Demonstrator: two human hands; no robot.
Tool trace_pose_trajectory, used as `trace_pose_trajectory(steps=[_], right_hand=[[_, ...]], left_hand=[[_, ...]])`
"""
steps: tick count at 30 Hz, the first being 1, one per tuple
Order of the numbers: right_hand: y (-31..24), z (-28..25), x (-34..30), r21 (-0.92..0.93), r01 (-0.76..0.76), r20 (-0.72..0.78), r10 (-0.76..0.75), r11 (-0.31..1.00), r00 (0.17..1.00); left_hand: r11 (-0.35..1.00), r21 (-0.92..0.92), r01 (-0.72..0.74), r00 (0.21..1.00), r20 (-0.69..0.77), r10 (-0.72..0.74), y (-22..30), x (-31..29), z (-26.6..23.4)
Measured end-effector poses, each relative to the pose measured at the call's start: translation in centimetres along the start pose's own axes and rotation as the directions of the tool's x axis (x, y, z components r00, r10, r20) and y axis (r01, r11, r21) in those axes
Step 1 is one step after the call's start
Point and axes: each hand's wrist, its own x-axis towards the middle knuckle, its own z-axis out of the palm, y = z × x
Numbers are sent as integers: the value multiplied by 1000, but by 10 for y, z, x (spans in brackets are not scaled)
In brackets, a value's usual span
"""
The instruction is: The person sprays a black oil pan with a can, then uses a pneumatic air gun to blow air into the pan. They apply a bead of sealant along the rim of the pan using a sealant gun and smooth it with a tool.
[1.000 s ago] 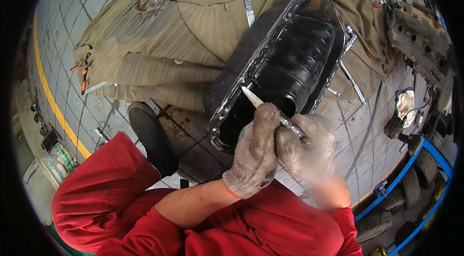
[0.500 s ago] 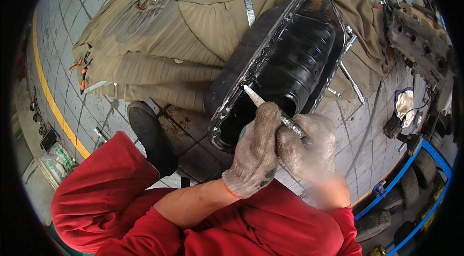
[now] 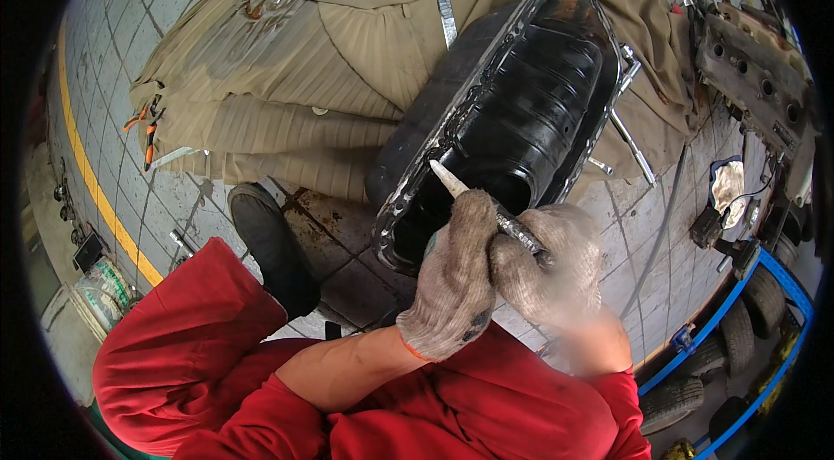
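A black oil pan [image 3: 539,104] lies open side up in front of me, its long flange slanting from near left to far right. Uneven glossy dark material and bare grey patches mark this rim. Both of my hands wear dirty knitted gloves. They grip a sealant tube [image 3: 518,231] with a white tapered nozzle, whose tip is at the pan's left flange. My left hand [image 3: 452,273] is closed around the nozzle end. My right hand [image 3: 556,260] is closed on the rear of the tube; a blur covers part of it.
A tan cloth [image 3: 287,95] is spread beneath the pan's far part. Orange-handled pliers [image 3: 150,143] lie at its left edge, a long metal wrench [image 3: 632,147] at right. A metal engine part [image 3: 751,69], a blue frame [image 3: 747,286] and tyres [image 3: 734,334] stand at right.
The nozzle tip has slid slightly down and left along the pan's flange. Both hands have moved a little left with the tube.
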Motion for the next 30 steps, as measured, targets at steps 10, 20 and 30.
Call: trace_pose_trajectory(steps=[10, 20, 30], right_hand=[[3, -2, 3, 42, 24, 41, -26, 999, 999], [5, -4, 3, 50, 42, 67, -46, 998, 997], [8, -4, 2, 59, 53, 94, -59, 997, 994]], left_hand=[[947, 301, -108, 994, 18, 108, 0, -4, -1], [999, 28, 16, 999, -28, -15, 8, -11, 5], [999, 23, 28, 1000, -2, -28, 9, -12, 2]])
